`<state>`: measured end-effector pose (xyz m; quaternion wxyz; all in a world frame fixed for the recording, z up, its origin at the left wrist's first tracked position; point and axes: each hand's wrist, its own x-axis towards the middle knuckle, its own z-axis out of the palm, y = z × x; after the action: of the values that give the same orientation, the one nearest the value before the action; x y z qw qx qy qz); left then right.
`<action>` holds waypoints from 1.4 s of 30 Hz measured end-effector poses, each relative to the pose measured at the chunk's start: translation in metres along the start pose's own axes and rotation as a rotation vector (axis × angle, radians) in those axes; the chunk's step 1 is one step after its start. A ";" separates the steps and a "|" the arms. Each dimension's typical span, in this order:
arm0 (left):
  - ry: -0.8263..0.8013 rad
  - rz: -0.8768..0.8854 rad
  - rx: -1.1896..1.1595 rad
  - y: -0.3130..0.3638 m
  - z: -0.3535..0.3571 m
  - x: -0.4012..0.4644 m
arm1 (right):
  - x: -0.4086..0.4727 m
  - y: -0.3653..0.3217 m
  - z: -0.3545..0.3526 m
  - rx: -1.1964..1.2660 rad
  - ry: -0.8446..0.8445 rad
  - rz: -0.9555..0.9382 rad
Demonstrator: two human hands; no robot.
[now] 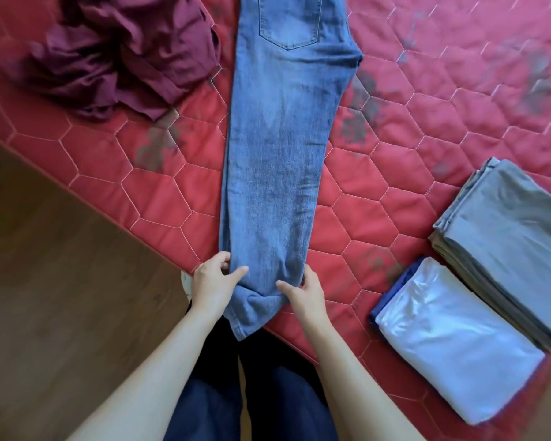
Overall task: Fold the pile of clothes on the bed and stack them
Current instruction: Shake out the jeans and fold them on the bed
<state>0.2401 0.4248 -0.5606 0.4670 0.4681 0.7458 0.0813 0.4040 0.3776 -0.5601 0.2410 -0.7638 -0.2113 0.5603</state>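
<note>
Head view shows the left hand (211, 281) and right hand (303, 292) pinching the jeans (277, 160) hem at bottom middle, so lift both corners together, evenly, toward the pocket end at the top.

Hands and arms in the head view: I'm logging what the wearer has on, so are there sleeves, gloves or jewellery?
Both forearms are bare to the frame edge: no sleeves. The left hand and right hand show no gloves, rings, watch or bracelets. Dark navy trousers show below.
</note>
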 end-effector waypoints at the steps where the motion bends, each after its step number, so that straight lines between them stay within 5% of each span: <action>1: 0.024 0.025 0.002 0.002 -0.001 -0.003 | -0.001 -0.002 0.000 0.052 -0.027 -0.003; 4: 0.106 0.070 -0.031 0.005 -0.003 -0.008 | -0.001 -0.006 0.003 0.233 -0.094 -0.030; 8: 0.018 0.116 0.016 0.008 -0.005 -0.007 | 0.007 -0.015 0.009 0.389 -0.092 -0.005; 17: -0.120 0.123 -0.240 0.007 -0.007 0.005 | 0.012 -0.002 0.013 0.430 0.000 -0.033; 23: -0.111 0.294 0.112 -0.002 -0.021 -0.013 | -0.001 0.012 0.010 -0.145 0.017 0.126; 26: -0.178 0.276 0.175 -0.013 -0.028 -0.014 | -0.023 0.010 0.002 -0.362 0.004 0.010; 33: -0.243 -0.073 -0.403 -0.003 -0.036 -0.008 | -0.013 -0.078 -0.018 -0.244 -0.017 -0.457; 40: -0.231 0.088 -0.330 0.004 -0.027 0.011 | 0.093 -0.206 0.000 0.125 -0.057 -0.444; 42: -0.220 0.104 -0.235 -0.004 -0.022 0.013 | 0.112 -0.217 0.001 0.028 -0.047 -0.374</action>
<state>0.2194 0.4395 -0.5589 0.5926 0.4541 0.6503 0.1404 0.4237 0.6166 -0.5134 0.3465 -0.6946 -0.3473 0.5261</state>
